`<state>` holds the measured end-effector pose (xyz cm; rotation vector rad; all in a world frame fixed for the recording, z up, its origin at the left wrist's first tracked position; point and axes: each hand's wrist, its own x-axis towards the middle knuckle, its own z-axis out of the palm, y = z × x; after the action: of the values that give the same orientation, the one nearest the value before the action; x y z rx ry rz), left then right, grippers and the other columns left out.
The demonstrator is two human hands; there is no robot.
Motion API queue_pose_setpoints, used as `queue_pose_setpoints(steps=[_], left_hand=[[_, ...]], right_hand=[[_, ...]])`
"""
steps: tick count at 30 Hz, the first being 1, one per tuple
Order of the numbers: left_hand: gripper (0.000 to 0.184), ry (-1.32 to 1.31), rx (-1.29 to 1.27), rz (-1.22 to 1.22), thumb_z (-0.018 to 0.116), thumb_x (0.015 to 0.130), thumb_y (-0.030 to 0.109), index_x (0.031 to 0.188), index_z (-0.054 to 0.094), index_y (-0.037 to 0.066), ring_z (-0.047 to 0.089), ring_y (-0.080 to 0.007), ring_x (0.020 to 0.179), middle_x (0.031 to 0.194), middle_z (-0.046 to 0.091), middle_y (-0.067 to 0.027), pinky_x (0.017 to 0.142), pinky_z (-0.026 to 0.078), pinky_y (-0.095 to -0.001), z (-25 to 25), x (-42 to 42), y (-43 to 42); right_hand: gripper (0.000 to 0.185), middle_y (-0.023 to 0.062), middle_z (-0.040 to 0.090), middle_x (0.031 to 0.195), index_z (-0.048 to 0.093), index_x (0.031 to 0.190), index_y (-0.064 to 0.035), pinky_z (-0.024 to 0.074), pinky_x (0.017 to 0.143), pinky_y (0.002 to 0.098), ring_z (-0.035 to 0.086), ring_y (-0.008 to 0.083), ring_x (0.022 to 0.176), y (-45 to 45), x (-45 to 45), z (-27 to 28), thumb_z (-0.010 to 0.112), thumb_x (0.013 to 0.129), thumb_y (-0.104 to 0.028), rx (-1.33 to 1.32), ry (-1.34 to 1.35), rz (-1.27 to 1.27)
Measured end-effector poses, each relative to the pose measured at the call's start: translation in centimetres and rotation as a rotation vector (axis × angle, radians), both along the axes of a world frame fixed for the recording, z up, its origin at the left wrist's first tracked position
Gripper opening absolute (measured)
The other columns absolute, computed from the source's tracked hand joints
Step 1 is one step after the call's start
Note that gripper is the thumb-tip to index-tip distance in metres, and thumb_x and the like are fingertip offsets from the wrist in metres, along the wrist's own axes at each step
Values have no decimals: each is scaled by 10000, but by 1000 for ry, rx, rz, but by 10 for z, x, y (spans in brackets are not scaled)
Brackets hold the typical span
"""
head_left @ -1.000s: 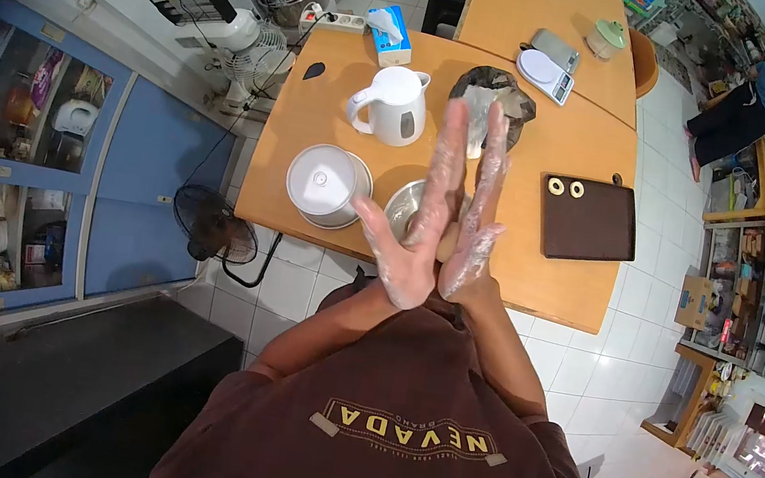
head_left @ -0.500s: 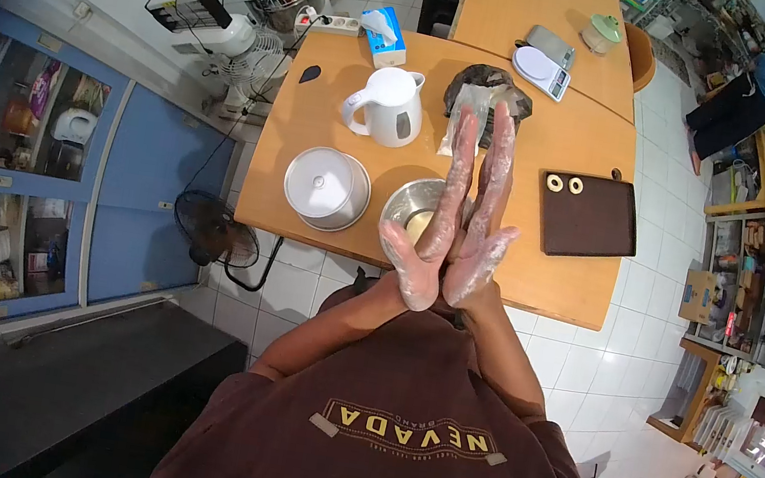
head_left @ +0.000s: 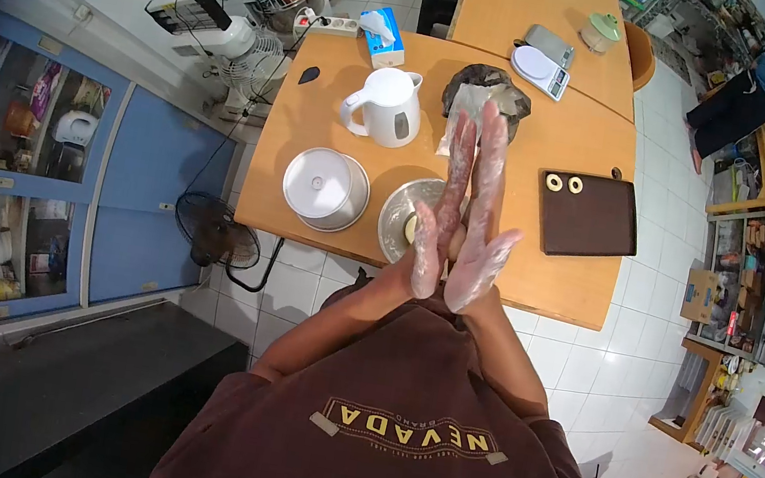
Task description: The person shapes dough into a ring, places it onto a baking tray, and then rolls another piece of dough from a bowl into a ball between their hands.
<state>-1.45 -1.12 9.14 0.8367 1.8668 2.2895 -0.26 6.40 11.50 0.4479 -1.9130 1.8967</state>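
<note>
**Flat palms face each other over a pale lump of dough**

A small pale lump, apparently dough [head_left: 457, 241], shows in the narrow gap between the palms, well below the fingertips; most of it is hidden, so its full shape cannot be told. The left hand [head_left: 444, 229] and the right hand [head_left: 481, 234] stand almost palm to palm. Their fingers are straight and curled round nothing, pointing away from the body, with the thumbs apart. A white, floury film covers both hands.

The lump should be light and soft, easily dented by a fingertip, and perhaps a little tacky where the film is thin. Flat palms with even, gentle pressure look the best hold; a pinch would likely mark it.

Just left of the left fingers is a metal bowl [head_left: 394, 211], partly covered by that hand, with more pale dough [head_left: 411, 229] inside. Farther left is a white-lidded container [head_left: 320, 183]. A white kettle [head_left: 388, 106] stands left of the fingertips, and a dark plastic bag [head_left: 471, 78] lies just behind them. Well right of the right fingers, a dark tray [head_left: 592, 229] bears two pale rings [head_left: 576, 185].
</note>
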Motion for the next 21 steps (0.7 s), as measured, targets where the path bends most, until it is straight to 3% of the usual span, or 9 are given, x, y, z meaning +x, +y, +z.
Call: queue_pose_setpoints(steps=[1, 4, 8, 9, 11, 17, 18, 21], left_hand=[[1140, -95, 59, -14, 22, 891, 889, 1662, -22, 49, 7, -297, 1606, 1743, -22, -118, 1277, 21, -452, -4, 4, 4], [1163, -190, 350, -122, 42, 878, 907, 1664, -3, 51, 30, -297, 1604, 1744, -9, -118, 1278, 25, -442, 13, 9, 4], [1181, -365, 566, -54, 70, 856, 935, 1670, 15, 82, 75, -293, 1598, 1743, 46, -83, 1280, 113, -450, 40, 0, 6], [1174, -355, 485, -30, 67, 858, 934, 1671, 19, 90, 93, -277, 1594, 1739, 65, -73, 1277, 147, -447, 33, -4, 3], [1086, -403, 456, -99, 9, 906, 868, 1673, 7, 100, 22, -266, 1603, 1748, -8, -47, 1277, 72, -473, -1, -6, -1], [1054, -230, 127, -123, -26, 932, 831, 1668, -6, 78, -27, -267, 1607, 1750, -56, -55, 1276, -3, -476, -11, 13, -1], [1078, -216, 171, -127, -11, 919, 848, 1666, -6, 71, -18, -269, 1605, 1749, -50, -60, 1276, -9, -472, -6, 13, 1], [1161, -231, 322, -141, 47, 868, 918, 1668, 4, 78, 48, -271, 1599, 1746, -6, -61, 1277, 8, -465, 8, 10, 4]], right_hand=[[1054, 194, 61, 1728, 81, 1656, -31, -8, 1266, 524, 22, 361, 1599, 0, -4, -1, 28, 951, -813, -44, 14, -4], [1048, 187, 61, 1730, 86, 1660, -46, -53, 1255, 539, 21, 356, 1601, 3, -8, -6, 17, 950, -814, -26, -6, -3], [987, 178, 74, 1733, 151, 1665, -87, -171, 1210, 563, 7, 401, 1596, 5, -1, -28, -28, 970, -765, 242, 14, -74], [985, 179, 72, 1733, 158, 1664, -86, -169, 1210, 564, 3, 405, 1596, 1, 4, -25, -31, 971, -760, 219, -28, -38], [993, 183, 77, 1732, 169, 1658, -63, -135, 1222, 566, 3, 409, 1595, 0, 9, -24, -32, 974, -753, 215, -3, -5], [1089, 184, 68, 1732, 106, 1648, -10, -83, 1244, 555, 15, 371, 1599, 3, -2, -4, -21, 931, -819, 44, 54, -44], [1113, 182, 52, 1733, 75, 1649, -7, -81, 1247, 552, 17, 362, 1600, 2, -3, 0, -15, 917, -841, -48, 17, -43], [1061, 178, 68, 1733, 137, 1656, -56, -146, 1224, 551, 8, 372, 1600, 7, -8, -11, -27, 935, -816, 129, 10, -122]])
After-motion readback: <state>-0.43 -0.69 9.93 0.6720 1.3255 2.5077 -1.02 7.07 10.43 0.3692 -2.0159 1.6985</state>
